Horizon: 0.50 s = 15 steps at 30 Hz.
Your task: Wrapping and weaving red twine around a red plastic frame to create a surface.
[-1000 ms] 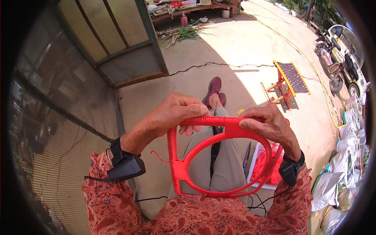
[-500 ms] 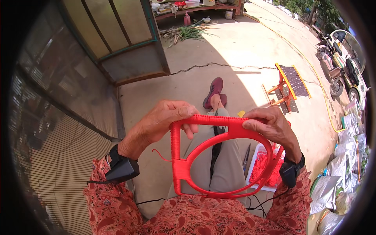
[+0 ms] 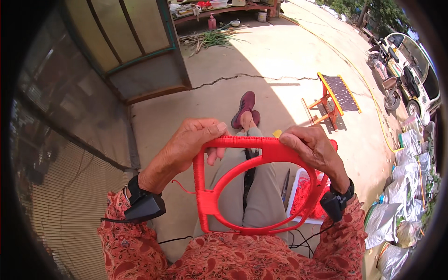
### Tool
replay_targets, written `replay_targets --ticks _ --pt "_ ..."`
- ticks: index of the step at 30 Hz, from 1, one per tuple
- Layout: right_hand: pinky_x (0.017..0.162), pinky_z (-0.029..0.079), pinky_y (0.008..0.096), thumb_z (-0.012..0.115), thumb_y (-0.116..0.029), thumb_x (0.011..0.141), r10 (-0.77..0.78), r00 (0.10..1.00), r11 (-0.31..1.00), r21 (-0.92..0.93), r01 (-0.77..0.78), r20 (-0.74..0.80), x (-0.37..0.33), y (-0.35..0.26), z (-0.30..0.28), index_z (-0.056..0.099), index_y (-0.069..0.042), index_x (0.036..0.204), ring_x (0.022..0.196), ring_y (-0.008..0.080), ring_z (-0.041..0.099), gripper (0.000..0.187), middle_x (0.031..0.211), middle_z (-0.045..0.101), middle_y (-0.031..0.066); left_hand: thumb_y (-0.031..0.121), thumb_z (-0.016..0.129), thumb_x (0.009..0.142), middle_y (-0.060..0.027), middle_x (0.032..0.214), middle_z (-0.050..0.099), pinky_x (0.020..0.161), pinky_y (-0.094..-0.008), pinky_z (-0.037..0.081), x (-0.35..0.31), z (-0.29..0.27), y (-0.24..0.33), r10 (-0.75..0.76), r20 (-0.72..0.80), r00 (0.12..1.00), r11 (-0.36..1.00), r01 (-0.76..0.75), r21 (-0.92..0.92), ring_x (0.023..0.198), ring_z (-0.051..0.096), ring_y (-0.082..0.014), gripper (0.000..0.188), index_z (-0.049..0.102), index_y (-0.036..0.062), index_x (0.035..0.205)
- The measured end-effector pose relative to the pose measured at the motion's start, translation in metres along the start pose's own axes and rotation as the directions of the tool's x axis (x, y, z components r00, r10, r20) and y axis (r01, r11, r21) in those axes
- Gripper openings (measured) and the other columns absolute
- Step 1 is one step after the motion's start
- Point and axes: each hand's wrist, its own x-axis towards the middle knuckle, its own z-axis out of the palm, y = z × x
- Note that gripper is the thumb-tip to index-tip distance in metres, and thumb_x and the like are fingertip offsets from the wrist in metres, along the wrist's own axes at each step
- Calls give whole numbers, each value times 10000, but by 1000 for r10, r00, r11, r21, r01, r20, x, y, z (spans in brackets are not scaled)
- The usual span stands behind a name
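A rectangular frame [image 3: 233,141] with an oval ring inside it, both wrapped tightly in red cord, is held over my lap. Its near edge rests against my patterned shirt. At the far left corner my left hand [image 3: 196,138] is closed on the frame, thumb on top and fingertips curled beneath. My right hand [image 3: 311,147] grips the far bar near the right corner, its fingers bent and partly hidden. A loose red cord end [image 3: 183,187] hangs off the frame's left side. On the ground by my right leg, a white basket [image 3: 290,204] holds tangled red cord [image 3: 303,189].
Beside the basket lies a dark, long pointed tool [image 3: 285,184]. A folding stool [image 3: 339,93] with a dark woven seat stands ahead to the right. Silvery sacks [image 3: 385,224] line the right side. A glazed door panel [image 3: 149,77] stands at left, and cables trail near my lap.
The view has turned slightly, so the surroundings sit further left. My right hand has shifted a little on the far bar, baring the right corner. My left hand keeps its hold.
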Motion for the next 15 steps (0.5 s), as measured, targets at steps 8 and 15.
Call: replay_targets --ticks 8,15 --pt "487 413 316 632 -230 921 -44 997 997 -69 40 -65 -5 8 3 689 6 837 496 182 537 257 582 579 118 493 370 1013 -106 784 655 632 -279 501 -8 -7 -4 21 -48 999 1000 -21 1 675 627 -165 599 631 -46 1019" --pt "552 445 325 627 -206 918 -71 996 988 -142 61 -62 1 4 5 681 -13 854 579 210 573 210 638 604 112 333 532 983 -82 736 642 547 -255 497 -10 -2 -10 17 -79 997 1000 -18 -14 589 608 -145 350 633 -2 985"
